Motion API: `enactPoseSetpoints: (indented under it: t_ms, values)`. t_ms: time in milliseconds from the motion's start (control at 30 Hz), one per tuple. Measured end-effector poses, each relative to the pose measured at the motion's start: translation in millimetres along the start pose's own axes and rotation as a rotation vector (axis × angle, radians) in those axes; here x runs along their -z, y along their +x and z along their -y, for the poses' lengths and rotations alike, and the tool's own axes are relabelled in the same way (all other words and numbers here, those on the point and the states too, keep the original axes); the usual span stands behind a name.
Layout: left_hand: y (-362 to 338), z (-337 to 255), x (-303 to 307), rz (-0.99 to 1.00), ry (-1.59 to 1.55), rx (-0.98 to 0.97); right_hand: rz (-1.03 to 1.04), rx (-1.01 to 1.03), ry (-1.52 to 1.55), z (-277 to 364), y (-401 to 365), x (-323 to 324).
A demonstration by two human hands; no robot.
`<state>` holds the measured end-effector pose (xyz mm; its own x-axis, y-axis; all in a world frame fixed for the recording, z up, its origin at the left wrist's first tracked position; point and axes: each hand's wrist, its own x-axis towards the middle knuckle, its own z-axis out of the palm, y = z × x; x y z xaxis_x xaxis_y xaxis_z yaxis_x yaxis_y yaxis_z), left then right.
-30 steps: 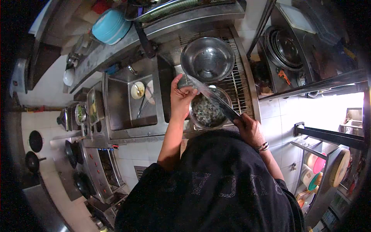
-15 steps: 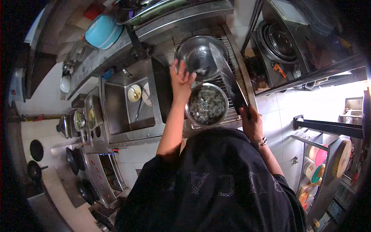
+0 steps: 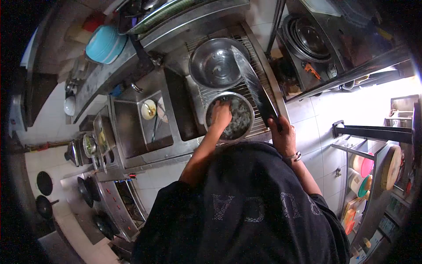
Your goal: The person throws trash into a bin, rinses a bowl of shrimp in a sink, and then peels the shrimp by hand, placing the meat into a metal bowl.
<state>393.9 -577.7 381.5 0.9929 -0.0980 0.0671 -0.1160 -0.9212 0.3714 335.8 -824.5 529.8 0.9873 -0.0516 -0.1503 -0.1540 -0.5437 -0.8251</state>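
My left hand (image 3: 221, 115) reaches into a metal bowl (image 3: 250, 125) of small greyish, translucent pieces (image 3: 239, 115); its fingers are bent down among them, and whatever they grip is hidden. My right hand (image 3: 282, 135) is wrapped round the dark handle end of a long, broad blade (image 3: 255, 82), which points away from me. The blade's tip lies over the right side of a larger metal bowl (image 3: 206, 66). That bowl holds a small pale bit at its bottom. Both bowls stand on a wire rack (image 3: 262, 66), one behind the other.
Left of the rack is a metal sink (image 3: 127, 127) with a bowl of yellowish scraps (image 3: 149, 109) and a utensil in it. A blue tub (image 3: 105, 44) stands on the shelf at upper left. Dark stacked pans (image 3: 310, 38) are at upper right, and a shelving rack is on the right.
My left hand has come down from over the far bowl into the near bowl. My right hand still holds the blade. The whole view has shifted slightly.
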Motion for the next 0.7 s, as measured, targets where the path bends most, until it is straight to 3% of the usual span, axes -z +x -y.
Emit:
enactPoseSetpoints:
  t_ms: [167,400,467,500,567,667,700]
  values:
    - [10,-10,3,0.232,0.081,0.106,0.000,0.016,-0.023,0,0,-3]
    - [7,-6,14,0.271,-0.045,0.055,0.014,0.035,-0.039,7,2,3]
    - [-2,-7,30,0.293,-0.353,0.075,0.039,0.011,-0.042,6,2,4]
    - [-7,-8,36,0.294,-0.352,0.077,0.041,0.010,-0.041,5,2,3]
    - [-15,-8,46,0.139,-0.739,0.287,0.066,-0.006,-0.055,3,3,1]
    - [-22,6,46,0.143,-0.950,0.376,0.064,0.053,-0.046,3,3,-3]
    - [-22,9,46,0.170,-0.737,0.327,0.072,0.054,-0.048,3,3,-4]
